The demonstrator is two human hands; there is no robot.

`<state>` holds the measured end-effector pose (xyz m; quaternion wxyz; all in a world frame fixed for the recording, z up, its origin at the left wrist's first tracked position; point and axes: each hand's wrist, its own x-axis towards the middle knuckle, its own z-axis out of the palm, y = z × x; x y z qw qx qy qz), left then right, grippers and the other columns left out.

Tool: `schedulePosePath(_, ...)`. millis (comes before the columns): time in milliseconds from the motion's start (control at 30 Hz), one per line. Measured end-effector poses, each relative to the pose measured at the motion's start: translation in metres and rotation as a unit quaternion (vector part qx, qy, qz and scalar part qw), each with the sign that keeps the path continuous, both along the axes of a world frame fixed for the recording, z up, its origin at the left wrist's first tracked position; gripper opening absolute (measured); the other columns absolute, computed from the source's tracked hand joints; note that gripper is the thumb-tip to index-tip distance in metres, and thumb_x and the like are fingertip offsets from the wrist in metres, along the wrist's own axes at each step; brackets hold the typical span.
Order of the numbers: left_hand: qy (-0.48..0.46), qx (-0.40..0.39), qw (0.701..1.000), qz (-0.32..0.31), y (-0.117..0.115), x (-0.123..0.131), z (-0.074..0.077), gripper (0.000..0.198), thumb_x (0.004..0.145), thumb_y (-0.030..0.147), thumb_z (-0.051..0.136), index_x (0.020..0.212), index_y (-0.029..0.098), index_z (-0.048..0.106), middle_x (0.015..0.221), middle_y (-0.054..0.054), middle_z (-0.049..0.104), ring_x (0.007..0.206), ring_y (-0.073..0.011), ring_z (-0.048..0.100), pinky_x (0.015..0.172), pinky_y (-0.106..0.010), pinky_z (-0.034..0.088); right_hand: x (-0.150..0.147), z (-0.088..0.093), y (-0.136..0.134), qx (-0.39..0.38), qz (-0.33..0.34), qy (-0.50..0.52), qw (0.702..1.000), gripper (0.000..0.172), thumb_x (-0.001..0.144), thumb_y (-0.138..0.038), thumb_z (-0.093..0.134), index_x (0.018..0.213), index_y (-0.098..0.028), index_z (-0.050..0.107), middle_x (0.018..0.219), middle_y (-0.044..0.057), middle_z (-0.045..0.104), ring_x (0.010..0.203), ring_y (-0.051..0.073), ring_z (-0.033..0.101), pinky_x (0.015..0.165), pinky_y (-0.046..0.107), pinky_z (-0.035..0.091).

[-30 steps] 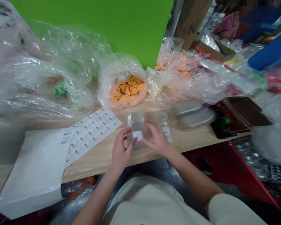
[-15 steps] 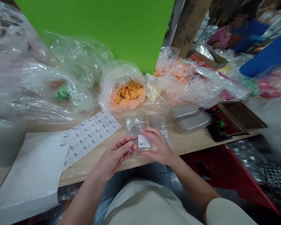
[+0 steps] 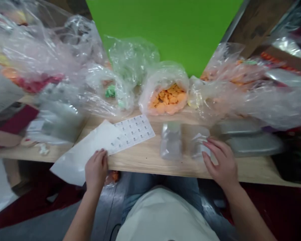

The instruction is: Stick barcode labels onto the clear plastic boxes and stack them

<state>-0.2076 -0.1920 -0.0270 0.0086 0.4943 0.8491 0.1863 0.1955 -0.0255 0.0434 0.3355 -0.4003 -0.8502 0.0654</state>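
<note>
My left hand (image 3: 96, 169) is closed at the near edge of a sheet of labels, over its blank white part (image 3: 81, 157). Rows of small printed labels (image 3: 135, 130) show on the far part of that sheet. My right hand (image 3: 222, 162) has its thumb and fingers at the right side of a clear plastic box (image 3: 197, 142) with a white label on it. Motion blurs this box, and the fingers cover part of it. Left of it, apart from both hands, stands another clear plastic box (image 3: 171, 142).
Behind are an open bag of orange discs (image 3: 168, 98) and a bag with green pieces (image 3: 110, 91). More clear containers (image 3: 253, 144) lie to the right. Clear plastic packs (image 3: 56, 124) sit at the left. A green panel (image 3: 165, 30) rises at the back.
My hands have parted: the left has gone from the labelled box to the label sheet, the right has moved right with the box. The view has turned left.
</note>
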Motion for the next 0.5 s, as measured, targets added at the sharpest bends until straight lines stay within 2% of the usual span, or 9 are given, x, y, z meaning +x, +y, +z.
schedulePosePath(33, -0.013, 0.012, 1.0, -0.024, -0.007, -0.001, -0.002, 0.032, 0.087, 0.03, 0.038, 0.107, 0.013, 0.057, 0.121, -0.017, 0.056, 0.122, -0.0273, 0.043, 0.102, -0.041, 0.032, -0.028, 0.007, -0.011, -0.008, 0.027, 0.025, 0.999, 0.044, 0.081, -0.018, 0.053, 0.124, -0.023, 0.049, 0.12, 0.012, 0.054, 0.117, 0.026, 0.048, 0.099, 0.048, 0.039)
schedulePosePath(100, -0.051, 0.039, 0.996, -0.056, -0.017, 0.001, -0.005, 0.029, 0.087, 0.029, 0.042, 0.107, 0.016, 0.057, 0.12, -0.014, 0.057, 0.122, -0.0246, 0.044, 0.103, -0.04, 0.031, -0.095, 0.012, -0.035, -0.071, 0.184, 0.021, 0.98, 0.041, 0.085, -0.015, 0.045, 0.124, -0.024, 0.048, 0.119, 0.009, 0.057, 0.117, 0.021, 0.049, 0.098, 0.04, 0.042)
schedulePosePath(167, -0.103, 0.081, 0.989, -0.074, -0.027, 0.007, -0.004, 0.026, 0.085, 0.027, 0.046, 0.106, 0.019, 0.058, 0.118, -0.012, 0.058, 0.122, -0.0232, 0.044, 0.104, -0.039, 0.03, -0.165, -0.001, -0.058, -0.102, 0.323, -0.029, 0.941, 0.037, 0.088, -0.018, 0.042, 0.124, -0.02, 0.048, 0.127, 0.008, 0.053, 0.124, 0.019, 0.042, 0.103, 0.037, 0.039)
schedulePosePath(200, -0.127, 0.109, 0.984, -0.061, -0.033, 0.012, -0.004, 0.025, 0.083, 0.027, 0.048, 0.104, 0.019, 0.059, 0.116, -0.011, 0.059, 0.121, -0.0231, 0.045, 0.104, -0.039, 0.029, -0.194, -0.013, -0.068, -0.103, 0.348, -0.059, 0.93, 0.037, 0.088, -0.021, 0.044, 0.124, -0.014, 0.048, 0.132, 0.012, 0.048, 0.129, 0.022, 0.036, 0.105, 0.039, 0.036)
schedulePosePath(233, -0.147, 0.143, 0.979, -0.022, -0.04, 0.018, -0.004, 0.024, 0.081, 0.027, 0.052, 0.102, 0.019, 0.06, 0.114, -0.01, 0.059, 0.12, -0.0235, 0.045, 0.104, -0.039, 0.029, -0.218, -0.026, -0.077, -0.103, 0.35, -0.089, 0.927, 0.043, 0.086, -0.027, 0.048, 0.125, -0.006, 0.046, 0.135, 0.018, 0.042, 0.132, 0.026, 0.03, 0.106, 0.042, 0.033)
schedulePosePath(300, -0.196, 0.223, 0.944, 0.145, -0.055, 0.036, -0.005, 0.024, 0.076, 0.03, 0.059, 0.098, 0.018, 0.06, 0.107, -0.009, 0.059, 0.113, -0.0236, 0.049, 0.101, -0.04, 0.032, -0.244, -0.052, -0.092, -0.116, 0.353, -0.141, 0.918, 0.056, 0.082, -0.03, 0.057, 0.126, 0.0, 0.042, 0.138, 0.024, 0.036, 0.133, 0.031, 0.025, 0.108, 0.047, 0.027)
schedulePosePath(333, -0.248, 0.255, 0.901, 0.25, -0.062, 0.047, -0.007, 0.026, 0.074, 0.031, 0.063, 0.096, 0.018, 0.059, 0.101, -0.007, 0.059, 0.106, -0.0224, 0.052, 0.097, -0.039, 0.037, -0.247, -0.062, -0.098, -0.123, 0.363, -0.145, 0.912, 0.056, 0.081, -0.03, 0.057, 0.126, 0.0, 0.042, 0.138, 0.024, 0.036, 0.133, 0.031, 0.025, 0.109, 0.047, 0.025)
schedulePosePath(400, -0.461, 0.276, 0.746, 0.393, -0.069, 0.07, -0.012, 0.023, 0.073, 0.03, 0.065, 0.091, 0.018, 0.058, 0.09, -0.004, 0.059, 0.087, -0.0173, 0.058, 0.083, -0.034, 0.047, -0.24, -0.072, -0.105, -0.149, 0.385, -0.119, 0.903, 0.049, 0.083, -0.028, 0.053, 0.125, -0.005, 0.044, 0.136, 0.019, 0.04, 0.133, 0.027, 0.027, 0.11, 0.044, 0.024)
schedulePosePath(500, -0.772, 0.262, 0.454, 0.36, -0.063, 0.096, -0.016, 0.01, 0.079, 0.026, 0.058, 0.084, 0.016, 0.059, 0.082, -0.004, 0.063, 0.076, -0.0138, 0.062, 0.072, -0.029, 0.051, -0.222, -0.072, -0.107, -0.207, 0.387, -0.046, 0.897, 0.038, 0.085, -0.022, 0.046, 0.122, -0.013, 0.048, 0.13, 0.012, 0.048, 0.128, 0.021, 0.036, 0.108, 0.038, 0.03)
